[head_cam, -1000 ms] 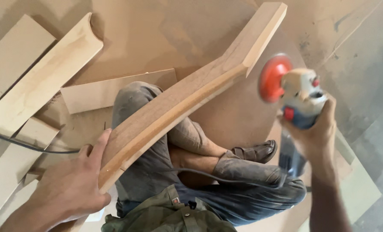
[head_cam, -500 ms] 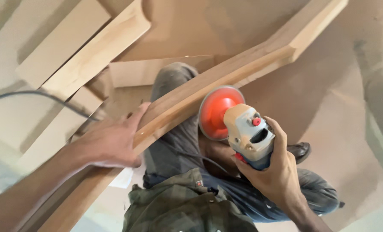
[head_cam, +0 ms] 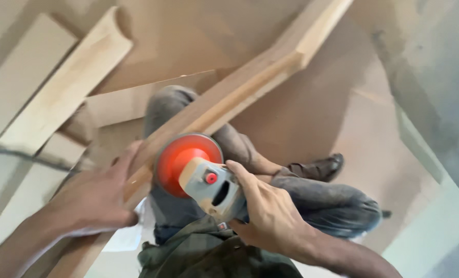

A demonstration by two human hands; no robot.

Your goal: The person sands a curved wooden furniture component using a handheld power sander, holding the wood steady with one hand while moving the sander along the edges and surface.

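Note:
A long bent wooden piece (head_cam: 250, 82) runs from lower left to upper right across my crossed legs. My left hand (head_cam: 93, 198) grips its lower end. In my right hand (head_cam: 268, 211) is a grey angle grinder (head_cam: 214, 188) with an orange sanding disc (head_cam: 183, 162). The disc sits against the near edge of the wooden piece, just right of my left hand's fingers.
Several pale wooden boards (head_cam: 64, 87) lie on the dusty floor at the left. A dark power cord (head_cam: 28, 157) crosses them. A flat brown panel (head_cam: 322, 113) lies under my legs; my sandalled foot (head_cam: 314, 167) rests on it. A grey floor strip (head_cam: 435, 67) is at the right.
My right hand has carried the grinder leftward from the far right to the wooden piece near my left hand. The left hand keeps its hold on the wood.

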